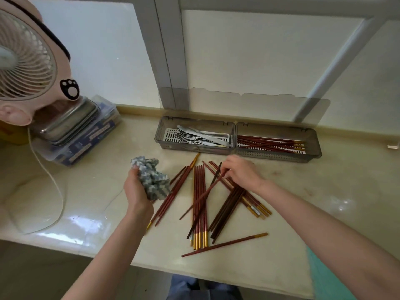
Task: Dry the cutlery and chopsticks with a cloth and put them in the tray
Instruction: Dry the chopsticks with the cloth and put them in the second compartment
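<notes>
On counter (303, 191), left hand (136, 189) gripping bunched cloth (151, 178), right hand (242, 172) pinching one chopstick (203, 194) over scattered pile (229, 204), tray (194, 119) behind, cutlery (203, 137) in left compartment, chopsticks (270, 144) in right.

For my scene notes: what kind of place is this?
Probably a home kitchen: a glossy stone counter, a grey tray holding cutlery and chopsticks, and a small fan beside a frosted window.

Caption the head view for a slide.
Left hand grips a crumpled cloth; right hand pinches one red chopstick from the countertop pile.
</notes>
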Motion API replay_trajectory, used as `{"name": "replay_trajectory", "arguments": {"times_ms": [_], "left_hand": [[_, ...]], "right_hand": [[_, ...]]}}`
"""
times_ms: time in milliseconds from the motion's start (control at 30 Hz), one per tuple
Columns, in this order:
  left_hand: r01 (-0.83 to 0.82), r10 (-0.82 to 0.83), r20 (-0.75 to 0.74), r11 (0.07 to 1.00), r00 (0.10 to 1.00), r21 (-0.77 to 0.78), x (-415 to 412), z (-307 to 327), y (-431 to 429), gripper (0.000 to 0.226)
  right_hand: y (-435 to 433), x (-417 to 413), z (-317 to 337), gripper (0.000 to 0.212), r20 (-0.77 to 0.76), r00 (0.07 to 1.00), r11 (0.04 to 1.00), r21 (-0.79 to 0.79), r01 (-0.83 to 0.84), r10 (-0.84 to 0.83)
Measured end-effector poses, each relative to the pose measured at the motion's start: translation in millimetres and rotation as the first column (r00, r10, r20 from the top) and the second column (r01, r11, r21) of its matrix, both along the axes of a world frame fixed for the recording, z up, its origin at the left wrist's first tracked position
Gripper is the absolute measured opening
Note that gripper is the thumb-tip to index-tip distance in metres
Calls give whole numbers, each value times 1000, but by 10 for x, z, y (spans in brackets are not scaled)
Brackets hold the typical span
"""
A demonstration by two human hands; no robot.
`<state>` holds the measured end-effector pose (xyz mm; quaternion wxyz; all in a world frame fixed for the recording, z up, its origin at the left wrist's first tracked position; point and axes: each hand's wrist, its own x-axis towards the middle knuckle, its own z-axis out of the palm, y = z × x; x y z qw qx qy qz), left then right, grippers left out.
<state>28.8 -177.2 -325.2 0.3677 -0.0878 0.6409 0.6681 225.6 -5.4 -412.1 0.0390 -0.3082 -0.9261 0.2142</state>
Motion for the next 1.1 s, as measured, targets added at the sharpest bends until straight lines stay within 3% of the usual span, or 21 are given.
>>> {"name": "replay_trajectory", "arguments": {"times_ms": [333,500,800,933,1100], "left_hand": [[-162,162,-13,986,987,-28,-308,-41,-304,26],[-206,206,3,978,978,-38,-396,-115,-486,27],[-249,252,59,967,966,-44,-437,-195,-634,31],[-265,269,90,963,959,-49,-385,-175,-629,29],[-243,249,121,968,961,-65,-356,-157,-625,26]], "right_hand": [[-386,-1084,-226,18,103,958,950,143,-279,266],[-352,-1073,-394,32,169,942,912,249,-326,291],[-319,-1044,-425,29,204,874,773,409,-486,441],[-328,-1035,-452,25,201,833,732,403,-550,515],[-286,-1026,-329,23,134,835,749,383,-541,534]]}}
